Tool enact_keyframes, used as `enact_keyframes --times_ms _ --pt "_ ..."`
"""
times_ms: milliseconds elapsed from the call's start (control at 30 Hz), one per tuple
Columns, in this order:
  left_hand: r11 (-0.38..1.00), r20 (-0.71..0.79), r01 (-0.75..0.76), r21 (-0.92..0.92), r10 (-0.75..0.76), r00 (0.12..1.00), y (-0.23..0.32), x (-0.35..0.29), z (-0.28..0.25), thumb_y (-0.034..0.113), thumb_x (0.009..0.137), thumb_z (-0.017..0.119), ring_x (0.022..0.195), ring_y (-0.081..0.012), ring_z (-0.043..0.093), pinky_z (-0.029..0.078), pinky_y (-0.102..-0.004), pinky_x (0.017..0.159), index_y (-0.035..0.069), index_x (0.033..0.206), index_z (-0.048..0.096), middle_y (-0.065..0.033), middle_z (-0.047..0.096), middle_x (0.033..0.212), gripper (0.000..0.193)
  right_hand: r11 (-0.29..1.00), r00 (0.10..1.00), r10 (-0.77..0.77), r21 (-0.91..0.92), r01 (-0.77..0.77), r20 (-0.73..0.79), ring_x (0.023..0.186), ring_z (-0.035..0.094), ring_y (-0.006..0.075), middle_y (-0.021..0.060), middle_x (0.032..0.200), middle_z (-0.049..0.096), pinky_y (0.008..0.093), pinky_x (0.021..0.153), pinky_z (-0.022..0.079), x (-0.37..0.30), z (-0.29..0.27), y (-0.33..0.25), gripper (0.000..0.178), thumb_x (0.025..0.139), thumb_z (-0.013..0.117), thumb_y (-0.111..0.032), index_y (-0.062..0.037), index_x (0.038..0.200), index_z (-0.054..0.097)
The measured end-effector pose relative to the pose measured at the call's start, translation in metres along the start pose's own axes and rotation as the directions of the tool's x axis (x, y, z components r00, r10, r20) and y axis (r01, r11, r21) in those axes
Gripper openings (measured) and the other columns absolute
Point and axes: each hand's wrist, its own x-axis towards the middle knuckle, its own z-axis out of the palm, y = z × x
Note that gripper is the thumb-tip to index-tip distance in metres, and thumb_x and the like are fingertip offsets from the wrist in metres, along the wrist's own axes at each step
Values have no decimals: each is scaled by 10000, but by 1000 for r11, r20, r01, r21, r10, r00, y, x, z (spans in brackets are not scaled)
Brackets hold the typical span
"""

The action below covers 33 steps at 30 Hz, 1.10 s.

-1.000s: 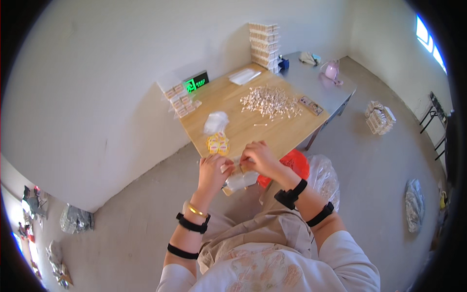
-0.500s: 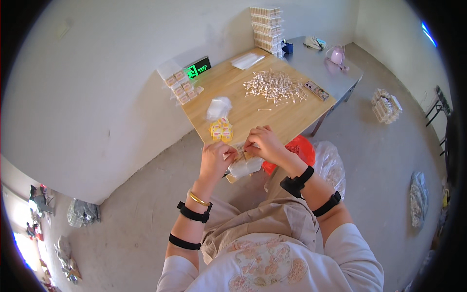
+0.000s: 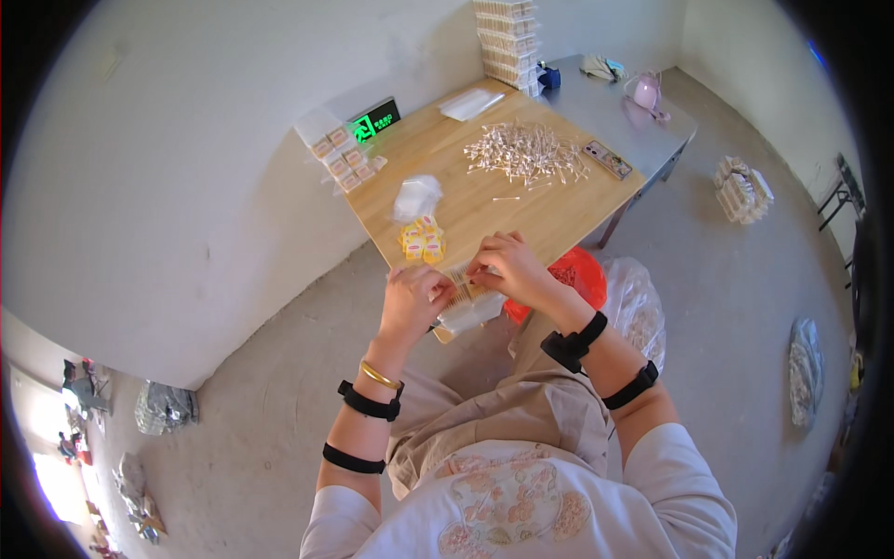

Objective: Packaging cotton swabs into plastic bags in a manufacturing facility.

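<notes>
At the table's near corner, a clear plastic pack of cotton swabs (image 3: pixel 462 294) shows rows of thin sticks between my hands. My left hand (image 3: pixel 414 300) has its fingers pinched together at the pack's left side. From the right, my right hand (image 3: pixel 508 270) is closed at the pack's upper right side, thumb and fingertips together. My fingers partly cover the pack. Below it lie clear plastic pieces (image 3: pixel 470 315). Just beyond my left hand sits a pile of small yellow-and-white labels (image 3: pixel 422 240), with a stack of clear plastic bags (image 3: pixel 416 199) behind it.
Loose cotton swabs (image 3: pixel 526 154) are heaped on the wooden table (image 3: pixel 554 219), near a phone (image 3: pixel 607 159). Filled packs (image 3: pixel 345 158) stand by the wall; a tall stack (image 3: pixel 507 47) rises behind. A red bag (image 3: pixel 579 275) and a clear bag (image 3: pixel 638 312) are beside the table's right edge.
The whole view has shifted slightly, so the table sits a little higher. Both hands stay at the pack, with only slight finger movement.
</notes>
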Motion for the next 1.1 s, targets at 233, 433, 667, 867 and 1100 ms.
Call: enact_keyframes --times_ms 233,433,667,867,1100 --pt "993 -11 78 -93 -79 997 0 0 3 160 756 753 691 -162 604 402 -307 761 98 762 701 2 660 756 81 1000 999 18 9 -17 -36 938 538 217 15 853 591 369 874 356 -5 -7 1 89 778 712 -195 -131 836 691" --pt "979 -29 104 -175 -111 993 -1 2 3 145 740 761 641 -202 613 433 -320 688 57 741 696 -49 670 736 109 998 998 45 45 -43 -41 935 542 215 14 855 594 364 865 357 -6 -6 5 79 769 719 -181 -126 814 685" --pt "984 -4 125 -123 -126 992 5 4 4 145 731 763 675 -205 623 429 -320 700 66 749 683 -50 658 740 113 999 999 29 38 -27 -45 923 549 208 6 849 594 367 852 358 -5 -5 8 73 769 714 -178 -123 805 683" --pt "998 -84 56 -30 -58 995 13 10 19 172 738 753 737 -209 614 404 -326 752 102 757 651 -17 639 770 125 999 997 20 27 -18 -76 927 547 209 5 851 592 366 860 352 -4 -3 6 71 772 714 -175 -124 809 680" --pt "999 -113 11 -34 -15 993 11 12 22 152 728 747 696 -216 603 406 -330 724 103 754 655 -10 635 748 108 999 990 28 22 -25 -138 936 544 223 9 867 597 370 856 366 -15 -14 15 85 766 718 -163 -125 829 676"
